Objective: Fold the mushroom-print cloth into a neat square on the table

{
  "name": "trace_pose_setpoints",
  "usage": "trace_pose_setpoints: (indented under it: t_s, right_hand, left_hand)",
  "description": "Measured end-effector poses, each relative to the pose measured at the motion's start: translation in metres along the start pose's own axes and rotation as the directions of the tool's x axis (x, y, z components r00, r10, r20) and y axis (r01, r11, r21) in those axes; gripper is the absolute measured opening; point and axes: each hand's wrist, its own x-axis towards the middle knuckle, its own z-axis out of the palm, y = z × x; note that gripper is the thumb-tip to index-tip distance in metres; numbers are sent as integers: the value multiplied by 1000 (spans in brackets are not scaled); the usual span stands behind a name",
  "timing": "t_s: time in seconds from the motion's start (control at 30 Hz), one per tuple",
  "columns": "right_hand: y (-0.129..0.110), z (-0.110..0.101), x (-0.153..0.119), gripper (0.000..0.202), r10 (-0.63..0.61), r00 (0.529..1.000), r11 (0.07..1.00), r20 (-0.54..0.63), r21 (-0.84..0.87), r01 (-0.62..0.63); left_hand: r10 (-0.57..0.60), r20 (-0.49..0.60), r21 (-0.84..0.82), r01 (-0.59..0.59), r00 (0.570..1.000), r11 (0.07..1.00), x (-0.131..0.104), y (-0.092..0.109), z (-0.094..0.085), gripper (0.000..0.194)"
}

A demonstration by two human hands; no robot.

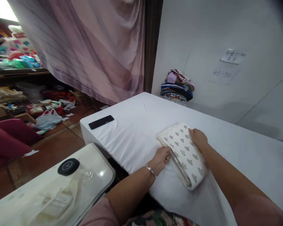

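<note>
A folded cream cloth with grey shapes and a small green mark lies near the front edge of the white-covered table. At its left edge, my left hand has its fingers closed on the layered side. My right hand grips the cloth's upper right edge, fingers curled and partly hidden. A silver bracelet circles my left wrist.
A black phone lies at the table's left corner. A stack of folded clothes stands beyond the far edge by the wall. At lower left, a cream surface holds a round black object and clear plastic.
</note>
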Motion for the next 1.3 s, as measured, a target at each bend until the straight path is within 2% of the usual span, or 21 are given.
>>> trace_pose_setpoints:
  t_s: [0.17, 0.33, 0.47, 0.73, 0.97, 1.07, 1.13, 1.2, 1.23, 1.3]
  right_hand:
    - [-12, 4, 9, 49, -32, 999, 999, -34, 20, 33]
    - [-10, 10, 14, 52, -22, 1000, 1000, -20, 3, 22]
    - [-12, 8, 19, 57, -28, 1000, 1000, -10, 12, 29]
    - [-35, 4, 31, 51, -58, 998, 997, -7, 44, 59]
    - [-37, 7, 33, 52, -40, 999, 998, 28, 50, 39]
    - [-36, 6, 33, 49, -86, 995, 995, -51, 40, 88]
    - [-35, 5, 33, 44, -210, 966, 975, -152, 37, 218]
    - [-36, 5, 34, 39, -376, 905, 920, -198, 38, 390]
    - [-37, 5, 35, 38, -453, 870, 882, -193, 42, 469]
    - [-39, 4, 37, 35, -563, 810, 816, -166, 47, 577]
  left_hand:
    - [-4, -9, -4, 4, 1000, 1000, 7, 5, -4, 33]
    - [-4, 19, 12, 4, 1000, 1000, 6, 3, -9, 37]
    - [-13, -5, 17, 13, 1000, 1000, 11, 11, -12, 39]
    - [29, -57, 20, -28, 998, 999, 22, 27, -14, 36]
    - [23, -39, 73, -20, 999, 997, 23, 28, -23, 32]
    - [79, -69, 138, -69, 994, 988, 27, 33, -32, 29]
    - [204, -136, 198, -175, 969, 964, 31, 39, -39, 21]
    - [398, -197, 355, -313, 896, 881, 35, 46, -43, 22]
    - [510, -189, 473, -377, 839, 796, 37, 49, -44, 23]
    - [695, -47, 699, -474, 717, 536, 41, 55, -42, 19]
